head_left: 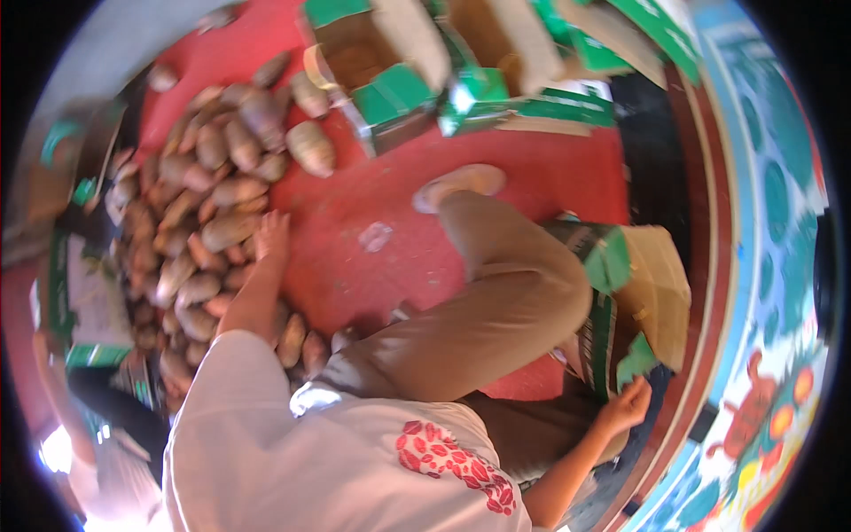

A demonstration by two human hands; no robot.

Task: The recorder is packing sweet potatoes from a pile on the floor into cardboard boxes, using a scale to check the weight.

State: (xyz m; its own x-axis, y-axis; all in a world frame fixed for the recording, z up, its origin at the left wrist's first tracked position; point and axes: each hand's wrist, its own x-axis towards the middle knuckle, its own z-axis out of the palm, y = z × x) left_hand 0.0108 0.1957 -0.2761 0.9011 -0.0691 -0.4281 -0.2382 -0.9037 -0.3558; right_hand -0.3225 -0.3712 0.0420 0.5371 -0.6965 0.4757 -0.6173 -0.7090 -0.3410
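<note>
A big heap of brown tubers (191, 222) lies on the red floor (532, 177) to my left. My left hand (270, 235) reaches out to the heap's right edge, fingers spread, resting on a tuber without gripping it. My right hand (625, 406) is low at my right side, its fingers closed on the green flap of an open cardboard box (656, 284) that stands beside my bent knee. I sit on the floor in brown trousers, with one foot (456, 182) stretched forward.
Several open green-and-brown cartons (461, 62) stand at the far side. More flattened cartons (80, 301) lie left of the heap. A painted wall (771, 266) runs along the right, behind a dark raised edge.
</note>
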